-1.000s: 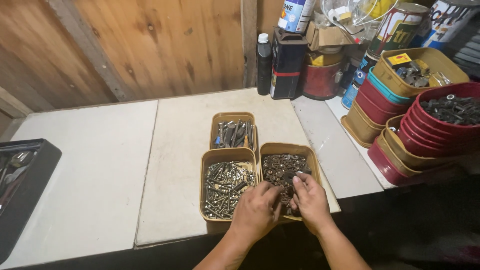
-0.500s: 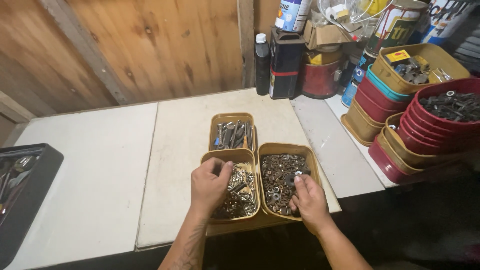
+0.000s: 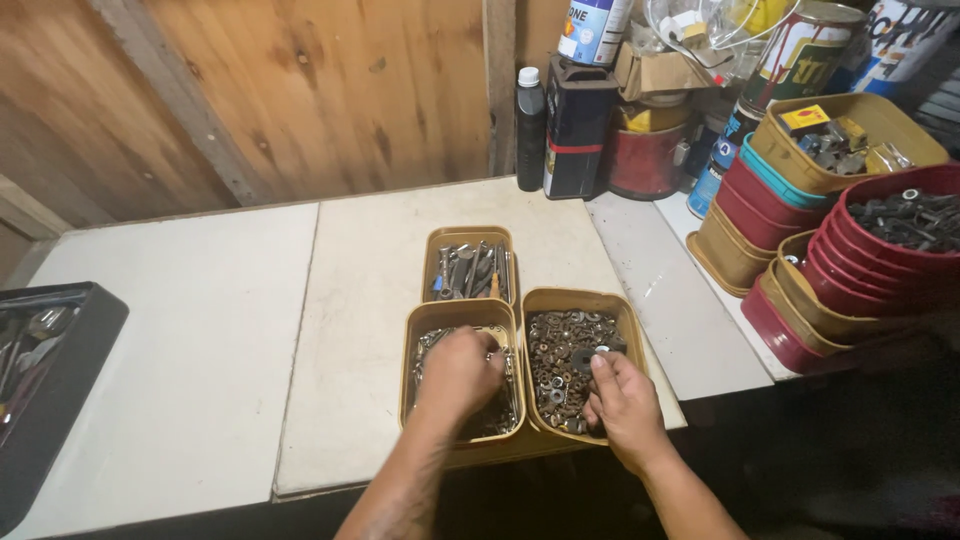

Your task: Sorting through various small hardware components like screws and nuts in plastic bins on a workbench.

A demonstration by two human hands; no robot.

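Observation:
Three tan plastic tubs stand together on a white table. My left hand (image 3: 458, 375) is lowered into the front left tub (image 3: 408, 370), fingers curled down among shiny screws; what it holds is hidden. My right hand (image 3: 625, 400) rests at the near right side of the front right tub (image 3: 575, 295), which is full of rusty washers and nuts. Its fingertips pinch a pale washer (image 3: 601, 351). The back tub (image 3: 468, 233) holds longer bolts and metal bits, and neither hand touches it.
A black tray (image 3: 60, 400) with tools sits at the table's left edge. Stacked red and tan tubs of metal parts (image 3: 850, 270) crowd the right. A dark bottle (image 3: 530, 125), cans and tins line the wooden wall behind. The table's front edge lies just under my wrists.
My left hand left the right tub, crossed to the left tub and sank into the screws. My right hand stayed over the washers, shifting slightly.

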